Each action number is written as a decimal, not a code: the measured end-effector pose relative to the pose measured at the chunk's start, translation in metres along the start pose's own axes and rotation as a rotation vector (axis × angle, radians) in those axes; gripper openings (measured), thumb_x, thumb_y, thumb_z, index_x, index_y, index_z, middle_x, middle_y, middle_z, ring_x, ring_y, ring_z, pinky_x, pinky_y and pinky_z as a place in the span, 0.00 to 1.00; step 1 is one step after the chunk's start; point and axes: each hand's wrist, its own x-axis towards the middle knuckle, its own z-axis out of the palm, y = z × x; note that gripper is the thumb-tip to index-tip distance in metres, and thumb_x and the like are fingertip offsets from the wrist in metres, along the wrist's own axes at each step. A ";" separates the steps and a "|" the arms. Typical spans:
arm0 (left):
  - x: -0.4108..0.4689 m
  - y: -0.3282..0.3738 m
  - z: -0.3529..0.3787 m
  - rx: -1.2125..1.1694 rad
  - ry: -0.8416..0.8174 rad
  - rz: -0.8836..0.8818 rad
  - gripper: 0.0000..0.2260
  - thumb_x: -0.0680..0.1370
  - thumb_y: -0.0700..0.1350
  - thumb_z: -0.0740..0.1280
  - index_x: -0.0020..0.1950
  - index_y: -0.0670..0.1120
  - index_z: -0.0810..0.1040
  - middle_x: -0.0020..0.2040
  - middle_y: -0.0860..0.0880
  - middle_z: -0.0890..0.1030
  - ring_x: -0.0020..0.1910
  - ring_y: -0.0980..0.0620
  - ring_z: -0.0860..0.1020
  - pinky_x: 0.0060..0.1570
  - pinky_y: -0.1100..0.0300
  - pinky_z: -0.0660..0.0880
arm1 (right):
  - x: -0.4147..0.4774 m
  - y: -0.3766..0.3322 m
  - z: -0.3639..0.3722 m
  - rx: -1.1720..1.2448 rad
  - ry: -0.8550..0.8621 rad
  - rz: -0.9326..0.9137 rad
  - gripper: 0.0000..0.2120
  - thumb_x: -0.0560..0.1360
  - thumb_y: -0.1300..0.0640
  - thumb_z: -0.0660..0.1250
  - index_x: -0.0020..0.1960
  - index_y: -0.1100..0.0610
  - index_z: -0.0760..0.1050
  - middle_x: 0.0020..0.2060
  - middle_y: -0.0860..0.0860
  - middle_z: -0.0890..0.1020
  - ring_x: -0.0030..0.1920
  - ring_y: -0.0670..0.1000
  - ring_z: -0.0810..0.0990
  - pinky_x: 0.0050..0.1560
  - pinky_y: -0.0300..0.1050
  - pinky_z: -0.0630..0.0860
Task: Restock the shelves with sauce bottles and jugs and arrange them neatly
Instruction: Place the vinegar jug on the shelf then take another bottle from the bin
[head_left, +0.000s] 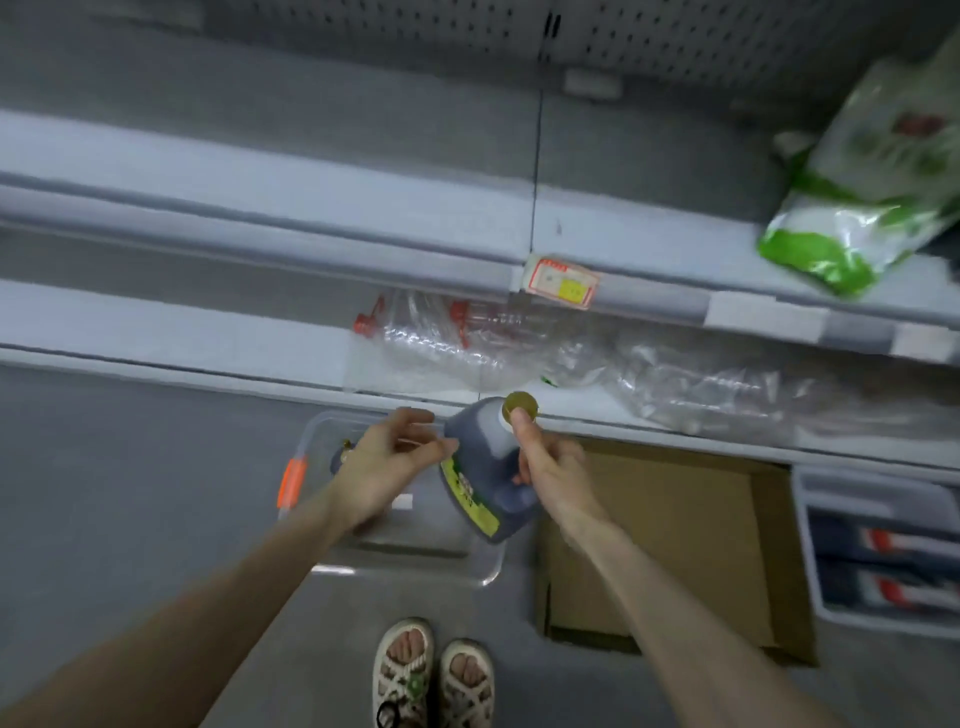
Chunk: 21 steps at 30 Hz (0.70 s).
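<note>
The jug (493, 467) is dark, with a yellow-green cap (519, 408) and a yellow-green label (466, 491) whose writing is too blurred to read. It is held in the air above a clear bin (405, 558). Its long axis runs from the cap, the end nearest the bottom shelf (260, 340), back to the base, the end nearest the person's feet. The label side faces left.

The right hand (545, 462) grips the jug's handle, fingers curled round it, thumb stretched up against the cap, forearm reaching straight forward. The left hand (382, 462) is just left of the jug, fingers loosely curled and gripping nothing. Its thumb tip is at the jug's side, and whether it touches cannot be told.

Beyond the jug, empty clear bottles (441, 343) with red caps lie on the bottom shelf. Above them a price tag (563, 283) in red and yellow is unreadable. A cardboard box (670, 545) lies right of the jug.
</note>
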 end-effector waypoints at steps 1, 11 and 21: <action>-0.012 0.022 0.000 0.002 -0.029 0.019 0.21 0.70 0.47 0.77 0.58 0.47 0.74 0.48 0.48 0.80 0.44 0.54 0.78 0.37 0.71 0.73 | -0.013 -0.022 -0.013 -0.040 -0.009 -0.036 0.28 0.76 0.38 0.62 0.26 0.56 0.69 0.23 0.48 0.74 0.27 0.44 0.74 0.38 0.42 0.70; -0.164 0.307 0.003 0.224 -0.260 0.499 0.47 0.52 0.58 0.79 0.68 0.51 0.68 0.62 0.52 0.74 0.61 0.58 0.73 0.54 0.67 0.73 | -0.184 -0.287 -0.178 -0.164 0.161 -0.399 0.30 0.70 0.33 0.62 0.25 0.58 0.68 0.20 0.53 0.73 0.24 0.47 0.71 0.31 0.39 0.66; -0.313 0.511 0.058 0.314 -0.431 0.907 0.39 0.57 0.38 0.83 0.63 0.51 0.71 0.54 0.53 0.81 0.51 0.58 0.81 0.44 0.64 0.78 | -0.353 -0.440 -0.330 -0.101 0.425 -0.698 0.24 0.69 0.43 0.74 0.28 0.60 0.71 0.22 0.52 0.72 0.24 0.45 0.70 0.28 0.38 0.64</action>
